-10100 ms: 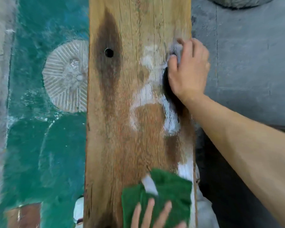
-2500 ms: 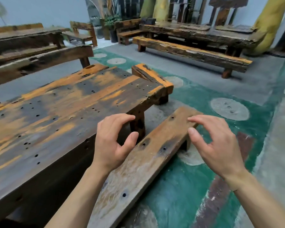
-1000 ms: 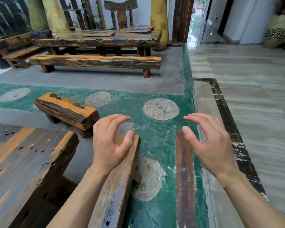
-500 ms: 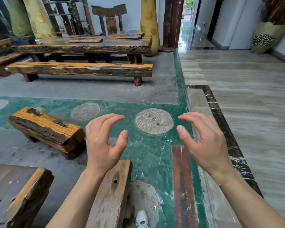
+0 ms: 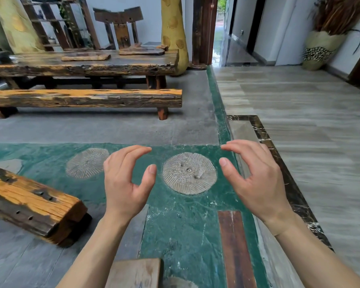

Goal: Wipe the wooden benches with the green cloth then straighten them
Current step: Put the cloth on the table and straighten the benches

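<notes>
Hands: left hand [image 5: 125, 183] and right hand [image 5: 256, 181] raised side by side, fingers loosely curved, holding nothing | Benches: end of a pale wooden bench [image 5: 134, 273] at bottom edge beneath the left forearm; short orange-topped bench [image 5: 29, 202] at left; long bench [image 5: 85, 98] beside far table [image 5: 81, 63] | Floor: green stone [image 5: 185, 225] with round millstone inlay [image 5: 189, 173] between the hands | Green cloth: out of view

No text, label, brand, number or sign can be read anywhere in the view.
</notes>
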`<action>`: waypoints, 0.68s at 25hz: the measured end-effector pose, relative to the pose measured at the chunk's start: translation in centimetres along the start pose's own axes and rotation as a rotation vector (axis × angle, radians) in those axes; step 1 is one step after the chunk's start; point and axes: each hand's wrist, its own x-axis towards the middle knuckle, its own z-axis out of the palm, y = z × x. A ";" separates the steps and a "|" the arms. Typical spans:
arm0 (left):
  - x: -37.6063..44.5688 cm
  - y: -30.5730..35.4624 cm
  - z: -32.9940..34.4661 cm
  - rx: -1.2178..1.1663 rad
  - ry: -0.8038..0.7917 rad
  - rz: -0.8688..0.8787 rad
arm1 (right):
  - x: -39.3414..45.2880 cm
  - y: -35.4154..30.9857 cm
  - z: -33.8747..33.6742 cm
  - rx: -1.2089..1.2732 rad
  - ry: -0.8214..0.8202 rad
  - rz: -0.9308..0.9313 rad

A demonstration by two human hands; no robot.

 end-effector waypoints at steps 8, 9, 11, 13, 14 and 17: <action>9.6 -9.6 13.2 0.088 0.033 -0.013 | 14.4 12.5 10.8 0.059 -0.029 -0.100; 10.8 -10.6 14.6 0.108 0.051 -0.018 | 16.4 13.9 12.1 0.068 -0.038 -0.114; 13.5 -12.8 17.3 0.148 0.074 -0.047 | 20.8 16.8 14.7 0.102 -0.064 -0.125; 16.3 -15.2 19.3 0.217 0.095 -0.093 | 25.2 19.1 17.8 0.154 -0.095 -0.129; 17.4 -16.2 19.9 0.240 0.100 -0.115 | 26.9 19.9 19.2 0.180 -0.105 -0.130; 19.7 -20.0 20.8 0.317 0.116 -0.165 | 31.5 21.1 24.2 0.245 -0.136 -0.162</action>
